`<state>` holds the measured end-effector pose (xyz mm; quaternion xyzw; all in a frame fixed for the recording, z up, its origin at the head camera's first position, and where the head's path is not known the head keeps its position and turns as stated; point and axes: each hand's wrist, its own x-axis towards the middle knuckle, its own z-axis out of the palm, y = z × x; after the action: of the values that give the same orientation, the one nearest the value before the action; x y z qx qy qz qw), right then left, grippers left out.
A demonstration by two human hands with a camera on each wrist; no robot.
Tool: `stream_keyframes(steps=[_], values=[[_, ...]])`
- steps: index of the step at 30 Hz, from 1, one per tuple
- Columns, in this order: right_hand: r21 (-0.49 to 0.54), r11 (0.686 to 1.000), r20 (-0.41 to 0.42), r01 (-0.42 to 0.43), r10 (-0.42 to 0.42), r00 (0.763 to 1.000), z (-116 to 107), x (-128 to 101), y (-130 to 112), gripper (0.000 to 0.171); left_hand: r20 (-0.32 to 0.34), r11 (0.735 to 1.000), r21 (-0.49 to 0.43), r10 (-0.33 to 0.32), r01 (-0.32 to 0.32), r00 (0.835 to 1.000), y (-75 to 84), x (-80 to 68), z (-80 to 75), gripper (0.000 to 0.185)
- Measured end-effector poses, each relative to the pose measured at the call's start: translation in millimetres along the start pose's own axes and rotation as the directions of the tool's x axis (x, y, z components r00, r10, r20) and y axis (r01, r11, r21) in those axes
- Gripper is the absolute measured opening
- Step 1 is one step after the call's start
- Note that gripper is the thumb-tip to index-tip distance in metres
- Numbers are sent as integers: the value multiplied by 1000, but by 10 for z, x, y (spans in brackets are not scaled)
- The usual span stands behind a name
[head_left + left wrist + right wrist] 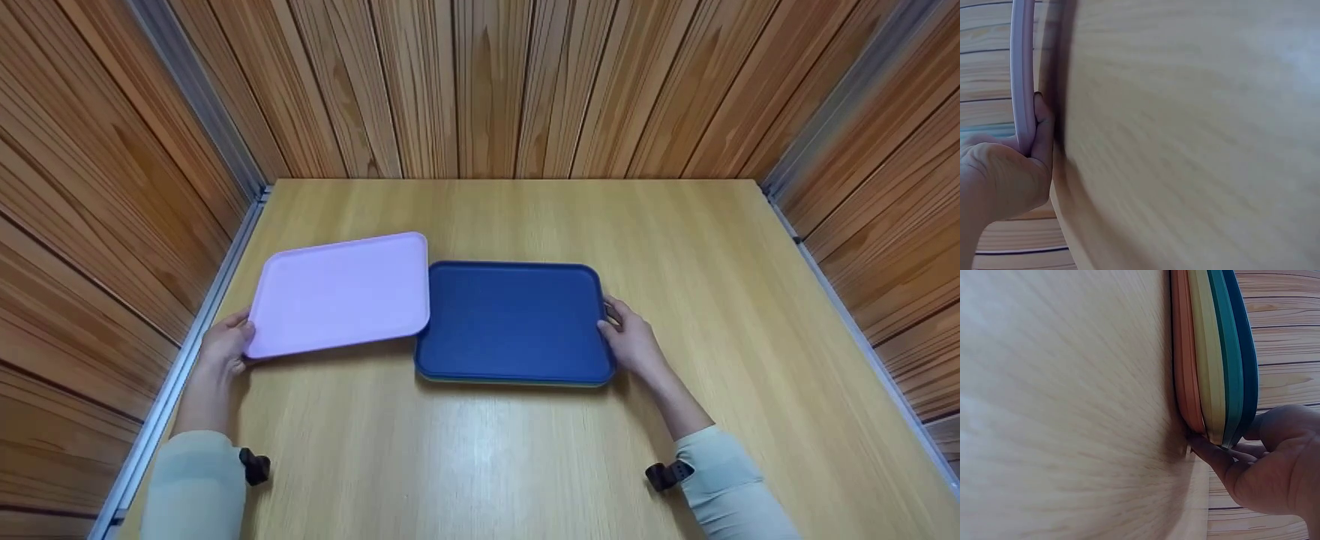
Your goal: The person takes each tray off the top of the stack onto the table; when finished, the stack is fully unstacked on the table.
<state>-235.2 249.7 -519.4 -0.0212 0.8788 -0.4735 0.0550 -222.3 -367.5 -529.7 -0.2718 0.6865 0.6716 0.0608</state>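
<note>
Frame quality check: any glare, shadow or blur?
Head: pale glare on the near table, shadow under the lilac tray. Left wrist: dim, wood grain soft, pale glare upper right. Right wrist: dim, pale glare at left edge, shadow beside the tray stack.

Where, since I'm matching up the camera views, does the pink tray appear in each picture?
Head: the pink tray is left of centre, its left end gripped by the left hand.
Left wrist: edge-on at upper left, in that hand's grip.
Right wrist: not in it.
Shared landmark: the wooden tabletop, visible in all three.
</note>
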Motion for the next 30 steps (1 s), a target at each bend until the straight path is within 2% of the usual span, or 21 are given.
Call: stream_keyframes(steps=[12,21,26,30], values=[[-29,1000,8,-9,9,1000,24,12,18,52,-47,998,29,-48,49,998,4,32,-164,50],[-3,1000,-14,12,-12,1000,33,16,23,51,-120,996,82,-14,24,993,-10,84,-119,50],[2,999,-20,32,-32,999,37,9,34,51,-109,989,147,11,5,994,15,73,-77,51],[-1,1000,-17,16,-16,1000,20,2,26,51,-95,978,201,82,-62,992,89,56,-13,53]])
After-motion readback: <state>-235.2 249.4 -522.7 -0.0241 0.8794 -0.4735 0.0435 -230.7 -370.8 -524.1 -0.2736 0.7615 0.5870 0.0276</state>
